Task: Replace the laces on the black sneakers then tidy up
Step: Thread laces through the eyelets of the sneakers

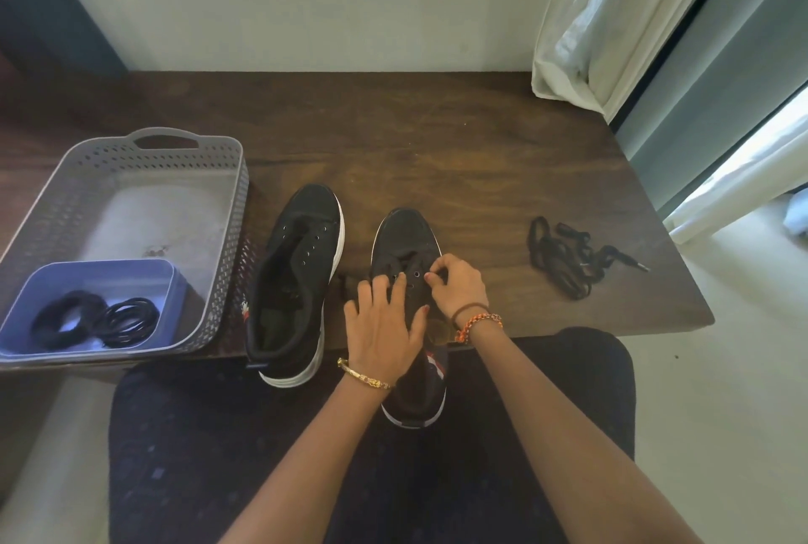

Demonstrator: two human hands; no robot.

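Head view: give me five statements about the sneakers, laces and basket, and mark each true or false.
1. The left sneaker has no lace in its visible eyelets. True.
2. Both hands are on the left sneaker. False: the left hand and the right hand are on the right sneaker.
3. A loose black lace lies on the table, right of the sneakers. True.
4. The coiled laces sit directly on the grey basket floor. False: they are in a blue tub inside it.
5. The basket stands right of the sneakers. False: it is to their left.
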